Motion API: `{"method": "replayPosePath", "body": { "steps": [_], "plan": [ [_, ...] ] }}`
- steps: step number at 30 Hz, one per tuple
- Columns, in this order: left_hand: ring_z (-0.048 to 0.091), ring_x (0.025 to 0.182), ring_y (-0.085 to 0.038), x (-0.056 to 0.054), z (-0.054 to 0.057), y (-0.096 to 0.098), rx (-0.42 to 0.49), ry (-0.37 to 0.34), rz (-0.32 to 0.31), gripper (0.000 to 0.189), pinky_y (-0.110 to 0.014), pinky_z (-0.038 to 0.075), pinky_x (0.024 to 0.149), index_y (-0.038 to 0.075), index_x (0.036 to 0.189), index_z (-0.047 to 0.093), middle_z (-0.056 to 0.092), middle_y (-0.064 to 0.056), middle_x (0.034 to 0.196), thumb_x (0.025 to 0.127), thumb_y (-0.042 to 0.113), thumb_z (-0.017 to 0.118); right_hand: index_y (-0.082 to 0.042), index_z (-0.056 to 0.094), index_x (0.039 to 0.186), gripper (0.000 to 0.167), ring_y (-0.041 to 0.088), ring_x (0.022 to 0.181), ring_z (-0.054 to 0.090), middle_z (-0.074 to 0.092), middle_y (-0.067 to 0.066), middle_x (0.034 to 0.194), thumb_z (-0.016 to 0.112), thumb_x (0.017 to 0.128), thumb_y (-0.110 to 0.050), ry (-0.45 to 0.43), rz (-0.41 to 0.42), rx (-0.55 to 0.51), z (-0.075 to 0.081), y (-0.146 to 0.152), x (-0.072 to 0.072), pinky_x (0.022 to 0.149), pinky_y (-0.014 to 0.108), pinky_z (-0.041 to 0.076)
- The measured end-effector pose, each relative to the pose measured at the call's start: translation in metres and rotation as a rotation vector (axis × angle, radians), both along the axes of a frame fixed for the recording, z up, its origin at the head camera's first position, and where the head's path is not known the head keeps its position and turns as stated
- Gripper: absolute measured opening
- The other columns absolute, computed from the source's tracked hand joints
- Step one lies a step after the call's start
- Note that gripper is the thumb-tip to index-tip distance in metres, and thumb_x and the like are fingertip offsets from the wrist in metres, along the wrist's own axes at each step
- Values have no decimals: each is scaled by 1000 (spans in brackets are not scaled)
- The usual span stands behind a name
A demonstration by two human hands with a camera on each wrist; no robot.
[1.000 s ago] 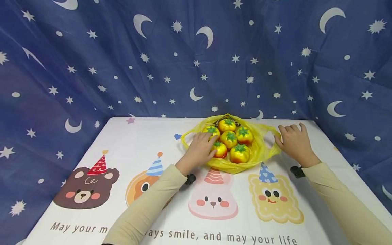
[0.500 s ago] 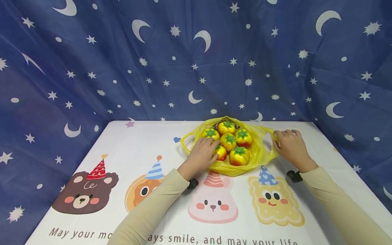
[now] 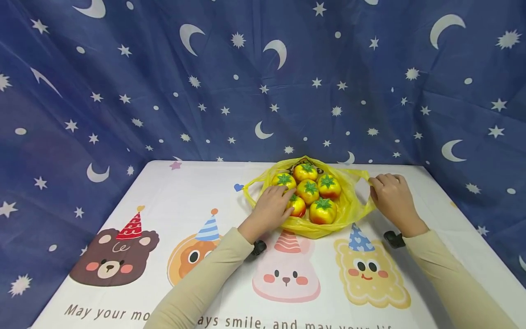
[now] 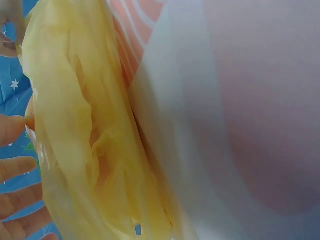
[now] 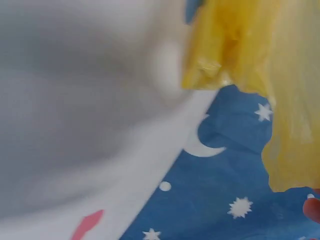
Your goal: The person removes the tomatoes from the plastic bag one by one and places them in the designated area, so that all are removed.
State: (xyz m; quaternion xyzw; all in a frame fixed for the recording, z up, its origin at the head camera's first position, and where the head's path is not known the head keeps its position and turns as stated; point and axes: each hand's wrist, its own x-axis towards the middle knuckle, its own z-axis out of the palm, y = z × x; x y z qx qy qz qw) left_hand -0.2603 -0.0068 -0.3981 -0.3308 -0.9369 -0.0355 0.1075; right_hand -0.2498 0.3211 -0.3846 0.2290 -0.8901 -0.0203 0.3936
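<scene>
A yellow plastic bag lies with its mouth wide apart near the back of the table. Several glossy yellow-red fruits with green leafy tops, like persimmons, sit inside. My left hand reaches over the bag's left side onto the fruits there, partly covering them. In the left wrist view its fingers are spread beyond the crinkled bag wall. On the other side, my right hand pinches the bag's right handle, its fingers curled. The right wrist view has the handle plastic hanging near a fingertip.
The white tablecloth carries printed cartoon animals and lettering. Behind the table hangs a blue curtain with moons and stars. Dark wrist cameras sit under both wrists. The bag's left handle loop lies loose on the cloth.
My right hand has lowered and its spread fingers have curled in at the bag's right handle. My left hand stays over the fruits with little movement.
</scene>
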Motion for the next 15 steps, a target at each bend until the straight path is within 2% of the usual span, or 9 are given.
{"method": "replayPosePath", "body": {
  "steps": [6, 15],
  "plan": [
    [47, 126, -23, -1, 0, -1, 13, -16, 10, 51, -38, 34, 112, 12, 139, 45, 52, -8, 134, 95, 38, 51, 7, 65, 83, 12, 37, 74, 58, 63, 20, 75, 68, 71, 7, 26, -16, -49, 14, -7, -1, 75, 53, 46],
    [48, 124, -22, -1, 2, 0, 26, -52, 27, 53, -37, 34, 111, 13, 140, 43, 54, -7, 131, 95, 40, 51, 5, 67, 83, 11, 36, 75, 56, 64, 20, 77, 72, 73, 4, -13, -76, -103, 30, -19, -2, 75, 51, 46]
  ]
}}
